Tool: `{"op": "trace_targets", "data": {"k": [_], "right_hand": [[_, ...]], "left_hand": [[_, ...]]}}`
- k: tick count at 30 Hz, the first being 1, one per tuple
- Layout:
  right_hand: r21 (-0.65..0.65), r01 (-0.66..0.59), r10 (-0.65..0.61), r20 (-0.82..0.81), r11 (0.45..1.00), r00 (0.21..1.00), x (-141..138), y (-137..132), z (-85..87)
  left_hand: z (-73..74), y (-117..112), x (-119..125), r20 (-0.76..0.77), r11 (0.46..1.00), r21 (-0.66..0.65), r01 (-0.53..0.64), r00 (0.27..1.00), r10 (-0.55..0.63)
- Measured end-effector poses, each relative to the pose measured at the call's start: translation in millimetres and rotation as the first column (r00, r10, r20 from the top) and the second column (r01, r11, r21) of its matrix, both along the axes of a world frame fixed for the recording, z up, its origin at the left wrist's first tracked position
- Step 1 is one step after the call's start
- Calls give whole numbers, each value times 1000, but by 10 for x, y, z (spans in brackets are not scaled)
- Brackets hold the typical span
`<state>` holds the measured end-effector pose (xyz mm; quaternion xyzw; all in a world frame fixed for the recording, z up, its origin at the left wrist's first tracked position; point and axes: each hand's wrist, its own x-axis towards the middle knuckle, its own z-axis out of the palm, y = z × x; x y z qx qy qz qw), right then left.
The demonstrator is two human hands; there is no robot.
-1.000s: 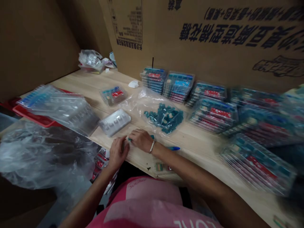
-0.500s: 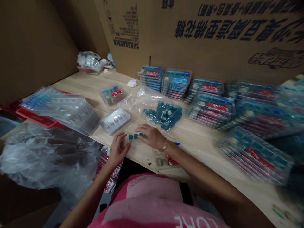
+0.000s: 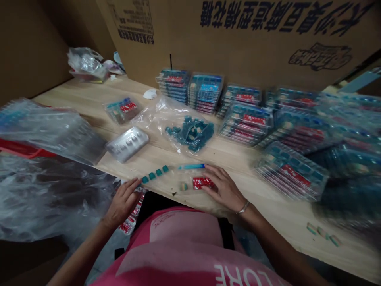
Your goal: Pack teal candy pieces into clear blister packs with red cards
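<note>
A slanted row of teal cubes (image 3: pixel 155 173) sits in what looks like a clear plastic tray near the table's front edge. My left hand (image 3: pixel 126 198) has its fingers closed at the left end of that row; its thumb is mostly hidden. Right of the cubes lie a blue pen (image 3: pixel 191 167), a red patterned packet (image 3: pixel 199 183) and a small striped block (image 3: pixel 183 186), seemingly in clear plastic whose edges are hard to see. My right hand (image 3: pixel 226 188) curls over the right end of these, fingers by the pen and thumb on the packet.
A clear bag of teal cubes (image 3: pixel 192 133) lies behind my hands. Filled clear packs (image 3: pixel 245 124) stand in stacks at the back and right. Left are a pile of clear trays (image 3: pixel 122 143), plastic sleeves (image 3: pixel 59 131) and one filled pack (image 3: pixel 121 110). Striped pieces (image 3: pixel 323 233) lie front right.
My right hand has left the teal cubes and moved right to the red packet. The cube row has come nearer to me and tilted. The camera view has shifted right.
</note>
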<state>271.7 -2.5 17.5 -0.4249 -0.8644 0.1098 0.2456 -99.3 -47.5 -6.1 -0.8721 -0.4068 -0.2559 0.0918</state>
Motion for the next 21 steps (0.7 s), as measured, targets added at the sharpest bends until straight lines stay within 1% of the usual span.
{"op": "trace_targets", "data": {"k": [2,4,6,8,10,11,12,14,17,18,19,21], "right_hand": [[39,-1,3,-34,999,999,-70,13,42],[73,-15,23,-101,997,995,-155,13,113],[115,-53,73,-180,992,981,-240,-1,199],[184,-95,141,-257,978,956,-281,-22,284],[252,-96,178,-327,963,928,-245,-56,357],[278,-81,180,-352,957,919,-199,-82,384],[301,-63,176,-364,952,915,-138,-114,403],[348,-42,170,-346,937,923,-2,-194,412],[400,-50,175,-281,915,944,166,-309,357],[403,-48,170,-271,914,947,208,-330,324],[404,-36,155,-267,914,951,247,-337,285],[405,41,77,-270,913,960,329,-309,196]], "left_hand": [[112,-5,20,-4,998,59,30,1000,-30],[275,-1,109,6,990,123,67,998,-68],[463,18,276,10,976,172,135,990,-139],[639,49,493,8,952,211,220,974,-227],[768,82,703,13,927,243,286,954,-298],[806,95,790,18,916,255,310,945,-325],[826,105,860,22,907,261,332,937,-349],[810,112,948,20,888,256,382,916,-400],[687,105,999,23,867,225,444,888,-460],[635,105,1012,45,873,214,438,888,-457],[584,111,1029,78,892,191,410,900,-430],[493,145,1078,148,950,81,302,939,-311]]}}
